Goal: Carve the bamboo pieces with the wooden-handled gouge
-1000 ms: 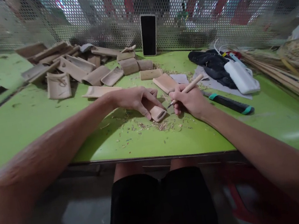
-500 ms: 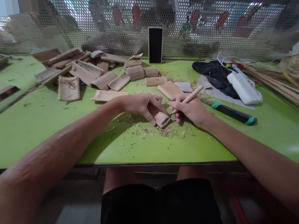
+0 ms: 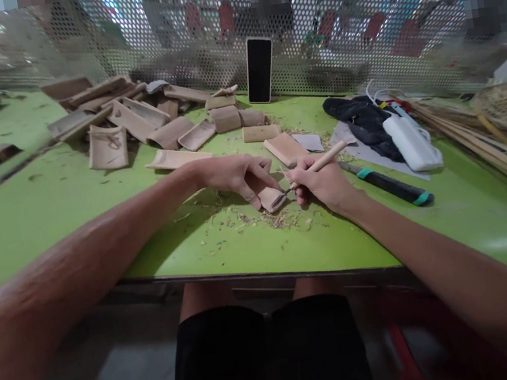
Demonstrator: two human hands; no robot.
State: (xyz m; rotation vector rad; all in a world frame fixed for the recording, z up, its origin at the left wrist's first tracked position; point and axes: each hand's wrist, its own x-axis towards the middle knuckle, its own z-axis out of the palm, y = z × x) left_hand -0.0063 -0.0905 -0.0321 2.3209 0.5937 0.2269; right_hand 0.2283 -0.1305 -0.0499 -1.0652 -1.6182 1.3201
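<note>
My left hand (image 3: 244,177) is closed around a short curved piece of bamboo (image 3: 269,198), pressing it down on the green table (image 3: 185,244). In my right hand (image 3: 316,182) is a carving knife (image 3: 328,157) with a pale wooden handle, held like a pen. Its thin metal tip touches the near end of the bamboo piece. Thin shavings (image 3: 281,219) are scattered just below. A flat bamboo piece (image 3: 284,148) lies behind my hands. To the right of my right hand lies a knife with a black and teal handle (image 3: 396,186).
Many bamboo pieces (image 3: 138,118) are heaped at the back left. A phone (image 3: 260,69) stands upright against the perforated metal screen (image 3: 213,50). At the right are a black cloth (image 3: 361,126), a white plastic object (image 3: 413,142) and long bamboo strips (image 3: 490,148).
The whole view has shifted slightly. Both hands keep their grips, and the knife tip stays at the near end of the bamboo piece.
</note>
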